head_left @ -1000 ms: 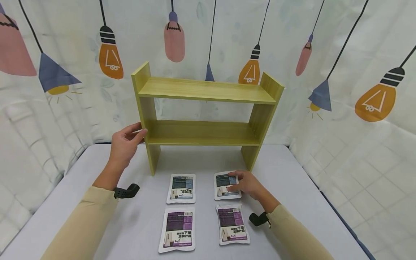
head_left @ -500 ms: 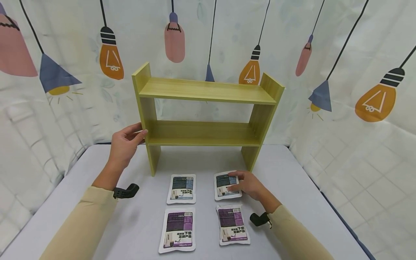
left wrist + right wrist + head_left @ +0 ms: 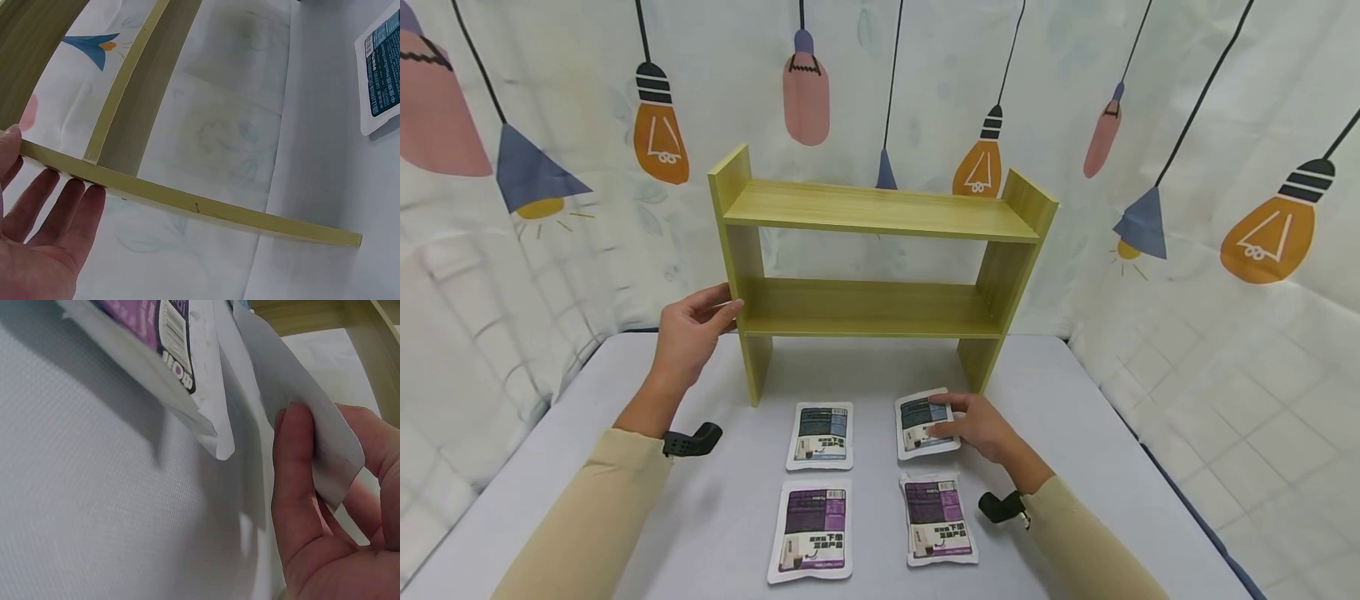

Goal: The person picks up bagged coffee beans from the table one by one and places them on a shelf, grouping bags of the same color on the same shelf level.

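Note:
A two-tier wooden shelf [image 3: 865, 306] stands at the back of the white table. My left hand [image 3: 690, 333] grips its left side panel, the thumb at the front edge and the other fingers along the outer face; the left wrist view shows this panel [image 3: 206, 207] close up. With my right hand [image 3: 983, 427] I pinch a white pouch with a blue label [image 3: 921, 421] by its right side, thumb on one face and fingers on the other. The right wrist view shows the pouch's plain face [image 3: 297, 381] tilted up from the table.
Left of the held pouch lies another blue-labelled pouch [image 3: 821, 437]. Nearer me lie two purple-labelled pouches, one on the left [image 3: 811, 531] and one on the right [image 3: 938, 518]. Behind the shelf hangs a curtain [image 3: 880, 100] printed with lamps.
The pouch in my right hand has tilted a little and its far edge has risen. My left hand keeps its grip on the shelf.

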`<state>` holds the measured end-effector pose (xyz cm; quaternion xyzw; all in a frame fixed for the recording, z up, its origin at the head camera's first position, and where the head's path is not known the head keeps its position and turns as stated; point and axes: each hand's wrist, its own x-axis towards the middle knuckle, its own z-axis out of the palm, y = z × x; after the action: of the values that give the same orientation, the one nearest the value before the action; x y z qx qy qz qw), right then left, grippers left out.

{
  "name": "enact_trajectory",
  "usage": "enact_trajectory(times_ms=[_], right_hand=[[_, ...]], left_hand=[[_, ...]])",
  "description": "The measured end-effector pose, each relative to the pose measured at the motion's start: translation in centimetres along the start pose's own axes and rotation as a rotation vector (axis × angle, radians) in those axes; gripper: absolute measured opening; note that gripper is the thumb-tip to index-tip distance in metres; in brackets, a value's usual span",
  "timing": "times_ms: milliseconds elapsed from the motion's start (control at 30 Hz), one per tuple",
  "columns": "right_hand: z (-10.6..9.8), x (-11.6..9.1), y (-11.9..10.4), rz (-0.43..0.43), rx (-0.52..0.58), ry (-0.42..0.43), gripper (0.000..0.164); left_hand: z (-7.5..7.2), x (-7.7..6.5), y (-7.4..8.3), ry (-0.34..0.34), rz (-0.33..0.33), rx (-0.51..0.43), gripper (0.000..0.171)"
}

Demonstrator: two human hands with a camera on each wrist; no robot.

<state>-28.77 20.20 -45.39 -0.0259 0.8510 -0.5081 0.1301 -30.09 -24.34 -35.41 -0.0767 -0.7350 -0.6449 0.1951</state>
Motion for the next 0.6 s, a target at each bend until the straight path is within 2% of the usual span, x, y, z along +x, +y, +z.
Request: enact_trajectory(times_ms=[167,400,600], right_hand=[[-0.22,0.03,0.31,-0.006,0.041,-0.01,0.058],[-0.61,-0.34,0.24,-0.032,0.072,0.001,0.057],[-0.89,-0.47,0.21,-0.018,0.088,0.002,0.057]], left_hand=[[0.06,0.06,-0.08,-0.003,0.001,-0.026,0.056],[0.06,0.02,0.03,0.0,0.006,-0.005,0.054],[0.05,0.07,0.02,0.005,-0.004,-0.027,0.054]])
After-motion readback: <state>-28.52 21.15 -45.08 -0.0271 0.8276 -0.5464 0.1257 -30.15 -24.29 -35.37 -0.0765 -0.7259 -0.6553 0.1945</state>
